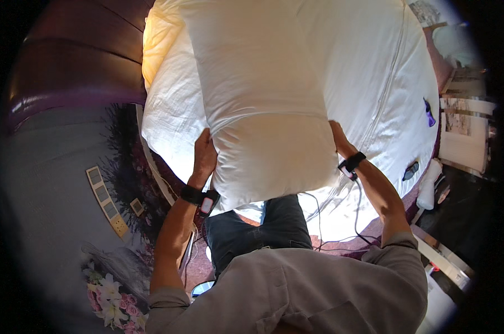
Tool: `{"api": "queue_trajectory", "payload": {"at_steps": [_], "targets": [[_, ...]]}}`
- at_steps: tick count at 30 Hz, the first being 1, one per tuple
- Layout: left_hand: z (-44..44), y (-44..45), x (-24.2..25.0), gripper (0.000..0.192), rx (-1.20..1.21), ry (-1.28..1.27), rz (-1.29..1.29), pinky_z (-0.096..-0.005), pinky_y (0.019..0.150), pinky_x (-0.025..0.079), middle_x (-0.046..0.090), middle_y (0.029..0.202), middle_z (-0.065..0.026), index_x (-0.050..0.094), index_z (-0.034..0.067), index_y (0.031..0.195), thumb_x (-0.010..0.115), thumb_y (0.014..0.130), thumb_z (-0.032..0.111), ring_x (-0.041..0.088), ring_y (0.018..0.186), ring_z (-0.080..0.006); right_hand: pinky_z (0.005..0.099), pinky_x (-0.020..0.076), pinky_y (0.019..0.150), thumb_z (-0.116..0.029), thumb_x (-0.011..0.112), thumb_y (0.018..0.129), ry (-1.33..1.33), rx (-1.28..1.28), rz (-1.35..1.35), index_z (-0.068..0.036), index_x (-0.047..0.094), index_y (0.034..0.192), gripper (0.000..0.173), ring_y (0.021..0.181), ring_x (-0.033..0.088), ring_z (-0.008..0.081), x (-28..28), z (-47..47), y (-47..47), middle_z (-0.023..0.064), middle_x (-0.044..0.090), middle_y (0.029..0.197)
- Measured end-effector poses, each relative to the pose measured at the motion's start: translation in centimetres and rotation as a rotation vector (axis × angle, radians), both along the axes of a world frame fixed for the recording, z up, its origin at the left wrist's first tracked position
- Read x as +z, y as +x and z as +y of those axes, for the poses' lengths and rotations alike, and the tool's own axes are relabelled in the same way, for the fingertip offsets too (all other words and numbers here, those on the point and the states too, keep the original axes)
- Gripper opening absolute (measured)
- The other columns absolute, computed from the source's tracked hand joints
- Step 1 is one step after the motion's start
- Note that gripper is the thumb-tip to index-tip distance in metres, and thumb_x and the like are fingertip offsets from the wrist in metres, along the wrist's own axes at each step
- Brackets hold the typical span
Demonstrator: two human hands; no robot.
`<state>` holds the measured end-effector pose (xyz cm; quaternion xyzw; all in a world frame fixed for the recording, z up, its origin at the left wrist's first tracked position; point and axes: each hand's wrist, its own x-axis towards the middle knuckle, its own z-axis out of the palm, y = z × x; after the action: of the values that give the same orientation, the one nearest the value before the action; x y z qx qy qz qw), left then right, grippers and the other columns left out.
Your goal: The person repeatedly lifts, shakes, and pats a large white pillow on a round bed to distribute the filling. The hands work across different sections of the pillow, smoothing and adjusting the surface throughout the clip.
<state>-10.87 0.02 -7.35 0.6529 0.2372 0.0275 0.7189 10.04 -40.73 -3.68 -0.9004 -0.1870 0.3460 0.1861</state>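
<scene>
A long white pillow [273, 158] hangs in front of my legs, held up by its two sides. My left hand [205, 155] grips its left edge, with the fingers hidden behind the fabric. On the opposite edge, my right hand [342, 140] presses or grips at about the same height; its fingers are mostly hidden too. A crease runs across the pillow between the hands, and its upper part stretches away over the bed. Beneath and beyond it spreads a bed with a white cover [369, 71]. Yellow-lit white fabric [162, 44] lies bunched at the bed's far left.
A brown padded headboard [80, 62] stands at the left, above a wall with a switch panel [108, 202]. Small purple [429, 115] and dark [411, 170] objects lie on the bed's right side. A black cable [357, 208] trails from my right wrist.
</scene>
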Motion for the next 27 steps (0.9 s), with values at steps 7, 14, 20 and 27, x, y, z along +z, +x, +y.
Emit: {"api": "queue_trajectory", "payload": {"at_steps": [7, 14, 20, 27], "targets": [[-3.4, -1.9, -0.2, 0.023, -0.228, 0.594, 0.079, -0.0515, 0.092, 0.054, 0.065, 0.118, -0.0258, 0.072, -0.005, 0.106, 0.054, 0.091, -0.004, 0.064, 0.103, -0.0492, 0.0477, 0.0549, 0.098, -0.019, 0.070, 0.095, 0.324, 0.410, -0.437, -0.007, 0.068, 0.127, 0.034, 0.116, 0.066, 0.0353, 9.9, 4.3, -8.1, 0.0160, 0.070, 0.121], [-3.2, -0.6, 2.6, 0.037, -0.132, 0.699, -0.254, -0.0483, 0.106, 0.047, 0.063, 0.127, -0.0191, 0.076, 0.001, 0.107, 0.062, 0.073, -0.008, 0.053, 0.124, -0.0412, 0.0602, 0.0288, 0.126, -0.027, 0.066, 0.094, 0.360, 0.905, -0.675, -0.014, 0.062, 0.142, 0.049, 0.151, 0.041, 0.0364, 7.1, 16.1, -21.2, 0.0147, 0.051, 0.157], [-0.3, 4.1, 6.0, 0.017, -0.260, 0.237, 0.017, -0.0339, 0.076, 0.048, 0.068, 0.094, -0.0068, 0.060, 0.001, 0.087, 0.075, 0.091, 0.005, 0.062, 0.084, -0.0198, 0.0545, 0.0465, 0.111, -0.012, 0.067, 0.082, 0.486, 0.707, -0.672, -0.004, 0.067, 0.107, 0.026, 0.132, 0.057, 0.0394, 11.0, 15.4, -13.2, 0.0164, 0.063, 0.129], [-2.3, 10.9, 7.3, 0.014, -0.107, 0.253, -0.201, -0.0360, 0.078, 0.051, 0.061, 0.090, -0.0119, 0.062, -0.001, 0.096, 0.074, 0.092, 0.007, 0.059, 0.088, -0.0192, 0.0475, 0.0551, 0.084, 0.003, 0.067, 0.076, 0.552, 0.451, -0.816, -0.002, 0.065, 0.095, 0.020, 0.098, 0.065, 0.0405, 22.4, 17.3, -2.7, 0.0158, 0.066, 0.102]]}}
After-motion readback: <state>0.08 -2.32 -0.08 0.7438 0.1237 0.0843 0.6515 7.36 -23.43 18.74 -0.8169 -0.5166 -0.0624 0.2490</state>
